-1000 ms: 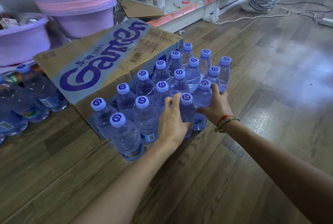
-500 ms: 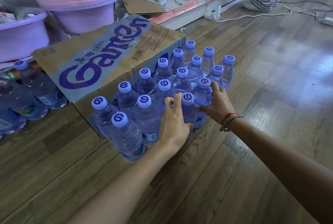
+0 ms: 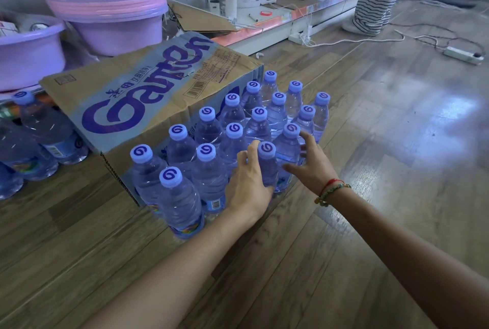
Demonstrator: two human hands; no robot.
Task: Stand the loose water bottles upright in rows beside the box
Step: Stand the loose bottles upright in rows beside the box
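- The left hand (image 3: 248, 183) wraps its fingers and thumb round the body of the nearest-row water bottle (image 3: 267, 164), just below that bottle's lilac cap (image 3: 266, 149); the grip is closed on it, as it was a second ago.
- The right hand (image 3: 308, 163) has changed: half a second back its fingers lay against the neighbouring bottle (image 3: 288, 154), and now they are spread and loosely straight, with the fingertips at most brushing that bottle. I read it as open and holding nothing.
- Judged from that, the gripped bottle has just been nudged into its slot and the right hand is letting go, so this placement looks close to finished.
- Beyond the gripped bottle, away from the person, the upright bottles (image 3: 260, 127) stand in rows, packed cap to cap; their far side touches the Ganten cardboard box (image 3: 148, 95).
- To the left of the grip, two front bottles (image 3: 180, 201) stand a little forward of the rest; that end of the row looks less tidy.
- Further left of the grip, past the box corner, more bottles (image 3: 45, 140) sit under lilac basins (image 3: 111, 26); whether they belong to the job I cannot tell.
- The wooden floor (image 3: 370, 169) to the right of the grip offers room for another row, should loose bottles remain.
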